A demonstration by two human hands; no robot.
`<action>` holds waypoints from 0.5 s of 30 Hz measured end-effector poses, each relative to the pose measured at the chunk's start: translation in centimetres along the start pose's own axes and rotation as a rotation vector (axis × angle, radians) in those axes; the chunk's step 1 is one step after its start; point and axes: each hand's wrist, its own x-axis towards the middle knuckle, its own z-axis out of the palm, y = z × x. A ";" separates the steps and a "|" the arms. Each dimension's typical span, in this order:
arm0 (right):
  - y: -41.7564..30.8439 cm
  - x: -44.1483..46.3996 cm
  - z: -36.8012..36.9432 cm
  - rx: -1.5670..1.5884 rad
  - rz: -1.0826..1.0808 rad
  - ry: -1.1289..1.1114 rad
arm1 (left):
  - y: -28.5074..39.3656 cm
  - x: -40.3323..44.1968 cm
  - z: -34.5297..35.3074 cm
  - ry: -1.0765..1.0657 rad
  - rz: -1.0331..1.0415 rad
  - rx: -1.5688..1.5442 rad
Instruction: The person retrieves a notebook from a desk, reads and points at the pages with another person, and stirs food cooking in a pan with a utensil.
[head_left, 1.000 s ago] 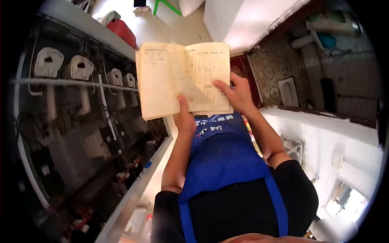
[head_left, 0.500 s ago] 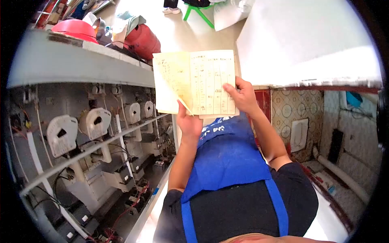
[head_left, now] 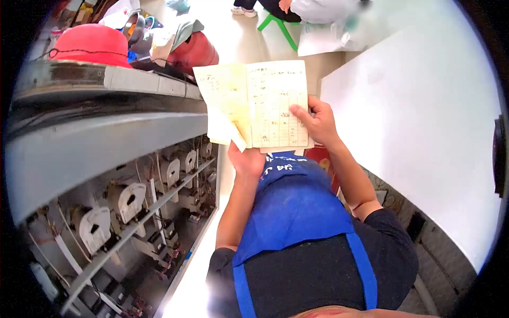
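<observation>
An open notebook [head_left: 278,106] with yellowish pages and handwritten columns is held up in front of my chest. My right hand [head_left: 321,123] grips its right edge, the thumb lying on the right page and the fingers behind. At the bottom, near the fold, my left hand [head_left: 246,160] holds the notebook from below; a lower corner of the left page curls over there. Most of the left fingers are hidden behind the paper. Beneath the notebook is the blue apron [head_left: 297,206] that I wear.
On my left, an opened cabinet holds several meters [head_left: 95,229] behind a metal rail [head_left: 138,225]. A red basin [head_left: 93,45] and a red gas cylinder [head_left: 195,53] are beyond it. Ahead, a person sits on a green stool [head_left: 279,27] beside white bags [head_left: 331,40]. A white panel [head_left: 408,106] stands right.
My view has turned, so the cabinet sits lower and the white panel reaches further down on the right. The left page's curled corner has shifted slightly; both hands still hold the notebook.
</observation>
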 end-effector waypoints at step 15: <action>0.1 5.2 3.7 -0.269 0.022 0.404 | 3.5 9.9 -1.8 -0.398 -0.101 0.017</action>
